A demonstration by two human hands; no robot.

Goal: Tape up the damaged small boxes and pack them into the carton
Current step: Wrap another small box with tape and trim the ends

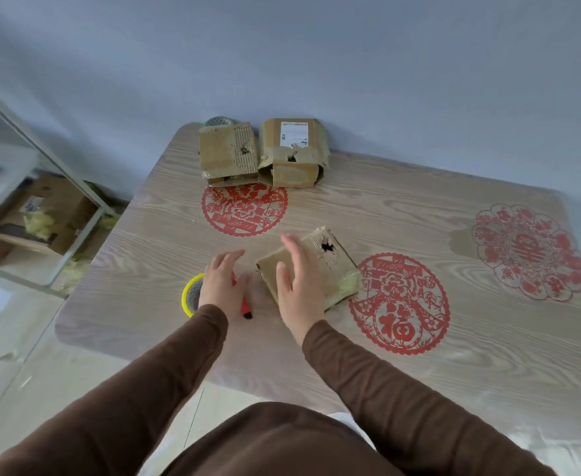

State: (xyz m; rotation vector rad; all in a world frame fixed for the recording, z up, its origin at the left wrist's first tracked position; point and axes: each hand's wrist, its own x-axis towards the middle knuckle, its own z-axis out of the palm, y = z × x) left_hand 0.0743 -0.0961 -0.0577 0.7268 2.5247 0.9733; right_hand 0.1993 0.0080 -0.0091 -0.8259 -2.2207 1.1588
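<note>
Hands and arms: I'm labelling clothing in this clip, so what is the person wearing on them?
Both arms are covered by long, plain dark brown sleeves that end at the wrists. The left hand and right hand are bare: no gloves, and no rings, watch or bracelet show. The sleeves carry no visible markings or patterns, and the same brown fabric shows on the torso below.

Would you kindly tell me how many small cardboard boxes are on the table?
3: one under the right hand, two side by side at the far edge.
</note>
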